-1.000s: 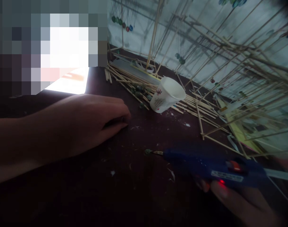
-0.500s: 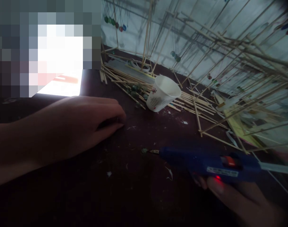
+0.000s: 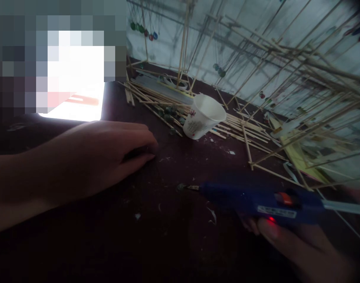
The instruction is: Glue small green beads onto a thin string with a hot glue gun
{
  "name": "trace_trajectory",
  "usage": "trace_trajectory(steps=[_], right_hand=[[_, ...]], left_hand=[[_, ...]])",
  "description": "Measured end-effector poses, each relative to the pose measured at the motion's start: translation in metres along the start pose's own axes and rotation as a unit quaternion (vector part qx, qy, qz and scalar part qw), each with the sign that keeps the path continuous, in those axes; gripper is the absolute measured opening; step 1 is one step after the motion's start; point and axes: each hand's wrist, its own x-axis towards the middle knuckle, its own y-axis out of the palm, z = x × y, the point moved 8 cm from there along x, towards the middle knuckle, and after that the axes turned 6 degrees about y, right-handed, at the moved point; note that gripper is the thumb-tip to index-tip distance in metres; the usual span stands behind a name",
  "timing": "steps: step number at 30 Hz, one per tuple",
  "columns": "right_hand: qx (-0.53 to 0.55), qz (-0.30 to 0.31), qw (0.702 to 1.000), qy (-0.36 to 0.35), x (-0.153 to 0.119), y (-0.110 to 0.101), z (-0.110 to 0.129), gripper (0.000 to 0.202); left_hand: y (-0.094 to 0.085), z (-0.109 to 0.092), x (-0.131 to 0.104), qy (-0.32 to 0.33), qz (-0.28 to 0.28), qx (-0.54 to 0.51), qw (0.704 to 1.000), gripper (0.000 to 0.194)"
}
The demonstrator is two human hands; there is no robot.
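Note:
My right hand (image 3: pixel 298 243) is wrapped around a blue glue gun (image 3: pixel 241 198) with an orange switch and a glowing red light. A pale glue stick (image 3: pixel 345 206) sticks out of its back end. Its metal nozzle points left and touches, or nearly touches, a small dark marble (image 3: pixel 180 187) on the table. My left hand (image 3: pixel 120 147) rests on the tabletop left of the nozzle, fingers curled and thumb close to the fingertips. Whatever lies between those fingers, if anything, is hidden in shadow.
A white paper cup (image 3: pixel 202 118) leans beyond my hands, beside several dark marbles (image 3: pixel 169 114) and a pile of thin wooden sticks (image 3: pixel 156 94). Stick frames (image 3: pixel 247 145) with hanging marbles (image 3: pixel 146 31) stand behind. A bright screen (image 3: pixel 88 106) glows at left. Glue scraps (image 3: pixel 211 216) dot the dark table.
The glue gun and my right hand have shifted very slightly, the nozzle staying at the small marble. My left hand has kept its place.

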Motion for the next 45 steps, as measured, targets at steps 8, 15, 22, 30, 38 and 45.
trace_trajectory(steps=[8, 15, 22, 30, 38, 45], right_hand=[[0.017, -0.002, 1.0, 0.022, -0.002, 0.004, -0.006, 0.039], [0.01, 0.068, 0.997, -0.035, 0.01, 0.002, 0.024, 0.03], [0.065, 0.066, 0.991, -0.099, 0.017, 0.011, 0.041, 0.028], [0.104, 0.081, 0.987, -0.094, 0.02, 0.017, 0.044, 0.029], [0.122, 0.044, 0.991, -0.027, 0.017, 0.016, 0.036, 0.037], [0.112, 0.005, 0.993, -0.029, 0.013, 0.015, 0.035, 0.037]], left_hand=[[-0.002, 0.0, -0.003, 0.002, 0.0, 0.01, 1.0, 0.021], [0.002, 0.003, -0.002, -0.007, 0.004, 0.011, 1.0, 0.02], [0.002, 0.005, -0.007, -0.015, 0.012, 0.016, 1.0, 0.02], [0.001, 0.005, -0.006, -0.011, 0.003, 0.008, 1.0, 0.019], [0.003, 0.006, -0.005, -0.01, 0.0, 0.009, 1.0, 0.018], [0.002, 0.006, -0.009, -0.017, 0.012, 0.016, 1.0, 0.02]])
